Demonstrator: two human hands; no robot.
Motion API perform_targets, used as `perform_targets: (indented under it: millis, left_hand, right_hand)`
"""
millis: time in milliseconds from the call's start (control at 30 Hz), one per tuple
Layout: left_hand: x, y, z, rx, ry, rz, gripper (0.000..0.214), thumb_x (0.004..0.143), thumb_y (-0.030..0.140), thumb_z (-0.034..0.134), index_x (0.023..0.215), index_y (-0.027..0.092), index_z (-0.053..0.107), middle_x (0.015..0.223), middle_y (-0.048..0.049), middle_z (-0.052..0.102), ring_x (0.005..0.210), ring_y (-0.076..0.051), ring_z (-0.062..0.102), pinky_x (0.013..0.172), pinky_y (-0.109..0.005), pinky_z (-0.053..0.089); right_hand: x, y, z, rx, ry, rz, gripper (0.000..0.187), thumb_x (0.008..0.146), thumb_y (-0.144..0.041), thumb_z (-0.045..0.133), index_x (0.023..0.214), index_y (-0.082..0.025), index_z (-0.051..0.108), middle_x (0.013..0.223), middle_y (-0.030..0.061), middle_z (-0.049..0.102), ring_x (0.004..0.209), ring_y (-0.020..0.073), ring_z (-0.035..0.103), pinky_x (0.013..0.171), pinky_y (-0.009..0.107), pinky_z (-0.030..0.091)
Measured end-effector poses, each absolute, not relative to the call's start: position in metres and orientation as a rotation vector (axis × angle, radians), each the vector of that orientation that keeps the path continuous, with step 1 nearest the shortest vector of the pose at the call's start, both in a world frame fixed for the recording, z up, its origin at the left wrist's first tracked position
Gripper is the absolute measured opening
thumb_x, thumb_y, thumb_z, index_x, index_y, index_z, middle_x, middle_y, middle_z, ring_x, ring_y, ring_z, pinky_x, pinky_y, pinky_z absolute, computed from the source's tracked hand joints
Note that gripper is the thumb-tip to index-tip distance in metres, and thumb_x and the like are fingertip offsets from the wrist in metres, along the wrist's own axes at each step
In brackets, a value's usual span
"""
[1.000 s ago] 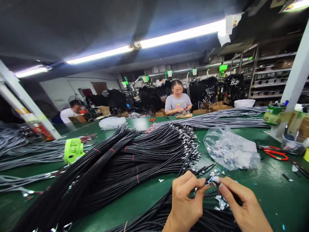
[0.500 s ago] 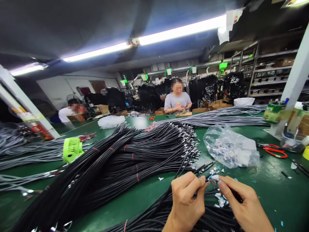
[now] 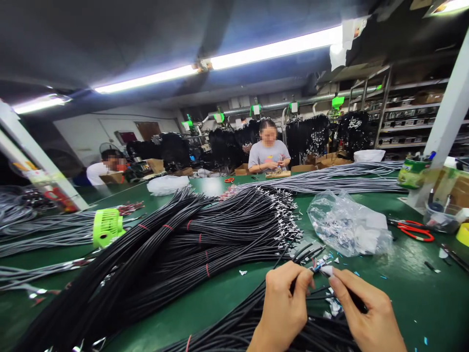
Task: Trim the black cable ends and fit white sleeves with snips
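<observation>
My left hand pinches a black cable near its stripped end, where thin coloured wires in blue and red stick out. My right hand is closed just to the right, its index fingertip in a white covering beside the wires. What lies between the right thumb and finger is too small to make out. Under both hands runs a bundle of black cables. White and blue scraps are scattered on the table beneath the wires.
A large pile of black cables with white ends covers the green table. A clear plastic bag of scraps and red-handled scissors lie right. A green fan stands left. A co-worker sits opposite.
My left hand has shifted slightly and its thumb sits a little lower, so more of the coloured wires shows. My right hand stays beside them, slightly lower. The view has shifted slightly.
</observation>
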State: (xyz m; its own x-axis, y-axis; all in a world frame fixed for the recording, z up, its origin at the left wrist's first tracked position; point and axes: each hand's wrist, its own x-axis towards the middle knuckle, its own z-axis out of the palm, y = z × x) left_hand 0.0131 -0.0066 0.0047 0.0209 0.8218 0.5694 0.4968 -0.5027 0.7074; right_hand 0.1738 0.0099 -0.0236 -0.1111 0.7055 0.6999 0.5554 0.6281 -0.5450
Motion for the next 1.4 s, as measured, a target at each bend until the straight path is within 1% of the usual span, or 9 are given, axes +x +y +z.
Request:
perform_targets:
  millis: [200,367,500,700,933,1000,1133,1300,1400]
  left_hand:
    - [0.017,-0.005,0.003,1.71,1.234,1.331,0.049,0.092,0.038,0.039,0.052,0.014,0.053,0.04,0.0039,0.038,0.039,-0.007,0.037,0.046,-0.021,0.028]
    - [0.019,-0.006,0.006,1.87,1.286,1.335,0.044,0.09,0.03,0.044,0.052,0.014,0.056,0.047,0.0013,0.048,0.046,-0.008,0.043,0.05,-0.021,0.03]
    - [0.02,-0.006,0.007,2.014,1.299,1.265,0.037,0.089,0.026,0.046,0.058,0.014,0.06,0.055,-0.0007,0.057,0.053,-0.009,0.048,0.054,-0.022,0.031]
    - [0.019,-0.004,0.007,2.008,1.297,1.246,0.014,0.083,0.022,0.056,0.08,0.015,0.068,0.069,-0.0027,0.062,0.062,-0.012,0.051,0.056,-0.022,0.035]
    - [0.015,0.004,0.003,1.769,1.197,1.345,0.0,0.071,0.015,0.068,0.071,0.014,0.068,0.068,-0.0022,0.062,0.063,-0.013,0.054,0.058,-0.021,0.04]
    - [0.019,0.005,-0.001,1.729,1.231,1.366,0.003,0.071,0.017,0.068,0.069,0.014,0.067,0.067,-0.0022,0.062,0.064,-0.014,0.054,0.058,-0.022,0.04]
    - [0.03,0.003,-0.007,1.69,1.419,1.341,0.009,0.074,0.02,0.064,0.067,0.013,0.064,0.062,-0.0015,0.059,0.058,-0.013,0.051,0.055,-0.022,0.038]
    - [0.032,0.002,-0.008,1.824,1.439,1.294,0.028,0.084,0.022,0.047,0.062,0.013,0.062,0.059,-0.0021,0.057,0.057,-0.012,0.048,0.054,-0.023,0.032]
    - [0.029,0.002,-0.006,1.755,1.378,1.197,0.038,0.087,0.029,0.044,0.056,0.013,0.059,0.049,0.0012,0.047,0.048,-0.01,0.04,0.049,-0.022,0.028]
  right_hand:
    - [0.179,0.013,-0.026,-1.049,-1.711,0.388,0.022,0.085,-0.035,0.054,0.089,-0.018,0.068,0.08,0.006,0.071,0.076,0.0182,0.069,0.068,0.019,0.055]
    - [0.175,0.013,-0.02,-1.05,-1.673,0.666,0.022,0.08,-0.041,0.058,0.081,-0.019,0.059,0.063,-0.0019,0.055,0.053,0.0121,0.053,0.047,0.019,0.045]
    - [0.171,0.009,-0.012,-1.06,-1.616,0.788,0.024,0.079,-0.04,0.061,0.07,-0.019,0.053,0.061,-0.0038,0.046,0.055,0.0109,0.043,0.05,0.02,0.039]
    - [0.176,0.015,-0.011,-1.041,-1.508,0.961,0.026,0.08,-0.043,0.06,0.079,-0.018,0.056,0.069,-0.0015,0.051,0.063,0.0123,0.046,0.057,0.022,0.039]
    - [0.163,0.011,-0.015,-0.784,-1.201,1.593,0.036,0.076,-0.052,0.062,0.081,-0.018,0.05,0.054,-0.0104,0.023,0.042,0.004,0.012,0.039,0.019,0.013]
    - [0.161,0.011,-0.014,-0.8,-1.239,1.483,0.036,0.076,-0.052,0.061,0.079,-0.018,0.05,0.055,-0.0089,0.027,0.043,0.0047,0.016,0.038,0.019,0.016]
    - [0.163,0.017,-0.015,-1.03,-1.39,0.832,0.032,0.078,-0.048,0.06,0.069,-0.018,0.051,0.062,-0.0021,0.042,0.055,0.0103,0.037,0.046,0.021,0.033]
    - [0.16,0.018,-0.019,-1.041,-1.499,0.874,0.032,0.086,-0.047,0.046,0.076,-0.018,0.052,0.05,-0.0087,0.027,0.038,0.0076,0.021,0.031,0.019,0.024]
    - [0.161,0.017,-0.02,-1.031,-1.527,0.774,0.029,0.082,-0.046,0.053,0.074,-0.018,0.054,0.052,-0.006,0.037,0.042,0.009,0.032,0.038,0.021,0.032]
